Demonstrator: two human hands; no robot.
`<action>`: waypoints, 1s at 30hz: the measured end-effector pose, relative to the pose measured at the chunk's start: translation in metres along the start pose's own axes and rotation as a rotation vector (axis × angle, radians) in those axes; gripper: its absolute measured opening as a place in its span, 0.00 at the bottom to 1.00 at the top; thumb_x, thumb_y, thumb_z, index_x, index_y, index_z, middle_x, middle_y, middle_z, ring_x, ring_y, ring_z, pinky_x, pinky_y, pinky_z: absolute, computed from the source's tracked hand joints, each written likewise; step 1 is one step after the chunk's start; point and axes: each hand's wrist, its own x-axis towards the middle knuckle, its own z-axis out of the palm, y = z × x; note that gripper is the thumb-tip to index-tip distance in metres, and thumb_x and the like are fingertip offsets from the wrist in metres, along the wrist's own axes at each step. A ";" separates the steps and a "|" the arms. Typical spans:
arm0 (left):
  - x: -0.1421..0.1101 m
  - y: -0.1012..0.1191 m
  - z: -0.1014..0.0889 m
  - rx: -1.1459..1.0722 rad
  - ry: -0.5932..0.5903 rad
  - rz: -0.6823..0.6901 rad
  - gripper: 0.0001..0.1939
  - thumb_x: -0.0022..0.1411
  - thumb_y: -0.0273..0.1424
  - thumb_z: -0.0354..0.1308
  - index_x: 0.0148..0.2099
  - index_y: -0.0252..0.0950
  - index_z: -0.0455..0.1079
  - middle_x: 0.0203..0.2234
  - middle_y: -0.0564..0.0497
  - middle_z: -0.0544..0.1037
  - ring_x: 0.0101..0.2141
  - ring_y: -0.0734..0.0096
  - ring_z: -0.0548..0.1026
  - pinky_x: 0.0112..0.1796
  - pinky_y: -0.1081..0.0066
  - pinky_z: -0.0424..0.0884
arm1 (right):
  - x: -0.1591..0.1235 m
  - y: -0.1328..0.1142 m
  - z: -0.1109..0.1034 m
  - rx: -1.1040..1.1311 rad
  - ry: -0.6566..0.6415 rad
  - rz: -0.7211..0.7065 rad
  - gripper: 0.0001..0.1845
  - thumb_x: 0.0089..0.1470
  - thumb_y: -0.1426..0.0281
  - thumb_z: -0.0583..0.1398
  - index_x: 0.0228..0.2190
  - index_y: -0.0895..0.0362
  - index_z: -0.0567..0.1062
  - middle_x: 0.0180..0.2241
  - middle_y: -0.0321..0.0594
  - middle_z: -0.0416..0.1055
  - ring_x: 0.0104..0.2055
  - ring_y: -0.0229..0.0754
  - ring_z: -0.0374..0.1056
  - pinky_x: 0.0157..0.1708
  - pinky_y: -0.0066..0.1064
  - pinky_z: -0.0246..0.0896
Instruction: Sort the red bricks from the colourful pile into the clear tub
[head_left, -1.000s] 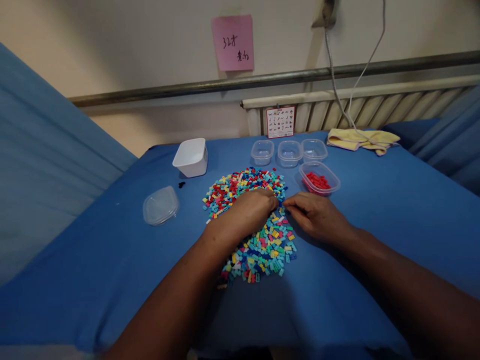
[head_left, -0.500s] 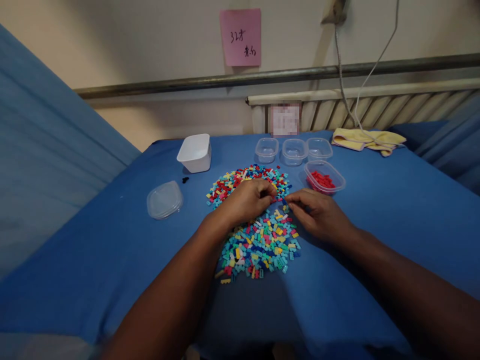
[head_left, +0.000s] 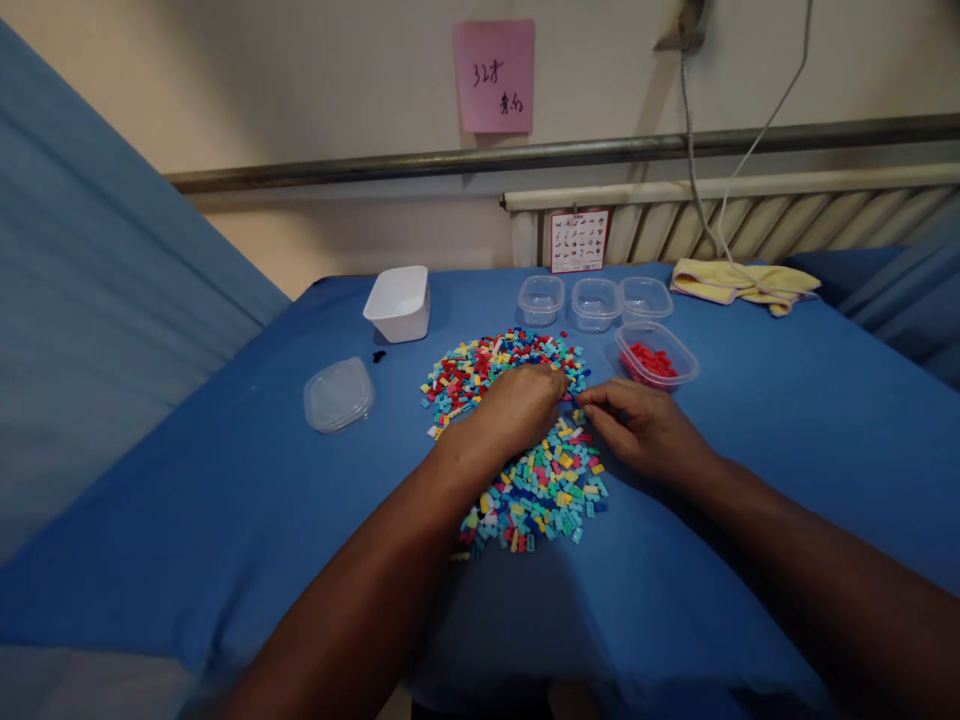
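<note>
Small toy building bricks in many colours lie in two heaps, a far heap (head_left: 469,370) with many red ones and a near heap (head_left: 551,490) that is mostly light blue, green and yellow. Over the gap between them is my left hand (head_left: 529,400), its fingers curled closed at the right side of the far heap. Whatever those fingers hold is hidden. Just right of it, my right hand (head_left: 641,425) pinches thumb and forefinger together; a tiny dark blue bit shows by the tips, too small to tell if held. Behind it stands a clear tub (head_left: 684,362) with red bricks (head_left: 651,360).
Three clear tubs (head_left: 540,300) stand in a row at the back. On the left are a white tub (head_left: 401,315), clear lids (head_left: 339,395) and small black pieces (head_left: 379,356). A yellow cloth (head_left: 739,283) lies back right, a cable (head_left: 721,215) hanging onto it.
My left hand has shifted slightly right, nearer my right hand, and covers more of the bricks. My right hand keeps about the same pose. The whole view has moved slightly.
</note>
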 end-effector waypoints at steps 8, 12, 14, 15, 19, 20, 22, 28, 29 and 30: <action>-0.010 -0.006 -0.003 -1.078 0.110 -0.186 0.06 0.62 0.30 0.65 0.41 0.34 0.77 0.29 0.53 0.78 0.29 0.73 0.74 0.32 0.73 0.68 | -0.002 0.004 0.004 0.108 0.077 0.060 0.12 0.67 0.70 0.63 0.50 0.52 0.80 0.41 0.40 0.82 0.39 0.45 0.80 0.40 0.38 0.76; -0.004 0.004 0.008 -1.321 0.106 -0.258 0.10 0.57 0.32 0.70 0.40 0.33 0.78 0.27 0.53 0.78 0.28 0.75 0.74 0.31 0.74 0.67 | -0.001 0.003 0.005 0.168 0.104 0.079 0.14 0.67 0.69 0.65 0.53 0.51 0.79 0.43 0.40 0.82 0.39 0.45 0.81 0.40 0.38 0.78; -0.002 0.008 0.013 -1.373 0.127 -0.316 0.11 0.56 0.32 0.71 0.41 0.33 0.79 0.27 0.53 0.78 0.27 0.76 0.74 0.31 0.74 0.67 | 0.001 0.001 0.003 0.099 0.135 0.050 0.10 0.67 0.69 0.65 0.50 0.52 0.80 0.41 0.41 0.82 0.39 0.45 0.80 0.40 0.38 0.77; -0.001 0.011 0.014 -1.390 0.132 -0.343 0.12 0.56 0.31 0.71 0.42 0.33 0.80 0.27 0.52 0.78 0.27 0.76 0.74 0.31 0.74 0.68 | 0.002 0.001 0.002 0.052 0.149 0.024 0.09 0.67 0.69 0.65 0.48 0.52 0.81 0.40 0.41 0.82 0.39 0.45 0.79 0.39 0.38 0.76; -0.001 0.018 0.013 -1.461 0.094 -0.397 0.09 0.57 0.25 0.68 0.42 0.32 0.80 0.27 0.52 0.79 0.27 0.77 0.75 0.33 0.75 0.70 | 0.004 -0.001 -0.002 -0.051 0.151 -0.061 0.06 0.66 0.71 0.65 0.44 0.52 0.81 0.38 0.41 0.81 0.38 0.46 0.77 0.39 0.37 0.74; -0.001 0.019 0.013 -1.480 0.083 -0.399 0.09 0.58 0.23 0.67 0.43 0.31 0.79 0.28 0.52 0.80 0.28 0.77 0.75 0.34 0.75 0.70 | 0.005 -0.002 -0.003 -0.051 0.138 -0.065 0.07 0.65 0.72 0.66 0.44 0.52 0.81 0.38 0.41 0.81 0.38 0.46 0.77 0.38 0.37 0.74; -0.001 0.022 0.012 -1.509 0.066 -0.398 0.11 0.59 0.21 0.65 0.46 0.31 0.77 0.30 0.51 0.81 0.29 0.77 0.77 0.35 0.75 0.71 | 0.005 -0.002 -0.002 -0.045 0.107 -0.058 0.07 0.65 0.72 0.66 0.45 0.53 0.81 0.38 0.42 0.81 0.37 0.46 0.77 0.37 0.37 0.74; -0.001 0.025 0.015 -1.534 0.037 -0.399 0.25 0.62 0.18 0.61 0.61 0.31 0.73 0.39 0.48 0.84 0.38 0.73 0.81 0.42 0.73 0.75 | 0.007 -0.003 0.004 -0.161 0.011 -0.073 0.09 0.68 0.73 0.62 0.48 0.52 0.80 0.41 0.45 0.81 0.42 0.49 0.77 0.41 0.41 0.75; -0.002 0.025 0.016 -1.516 0.029 -0.387 0.26 0.62 0.19 0.60 0.63 0.31 0.72 0.40 0.47 0.84 0.38 0.72 0.81 0.43 0.72 0.76 | 0.007 -0.003 0.004 -0.188 -0.002 -0.078 0.09 0.69 0.73 0.61 0.48 0.52 0.80 0.42 0.45 0.81 0.43 0.49 0.78 0.43 0.41 0.75; -0.002 0.025 0.016 -1.496 0.022 -0.363 0.27 0.63 0.20 0.59 0.64 0.32 0.72 0.42 0.47 0.84 0.39 0.71 0.81 0.43 0.72 0.76 | 0.007 -0.003 0.004 -0.210 -0.014 -0.080 0.09 0.70 0.73 0.60 0.48 0.53 0.79 0.43 0.46 0.81 0.45 0.50 0.78 0.44 0.42 0.75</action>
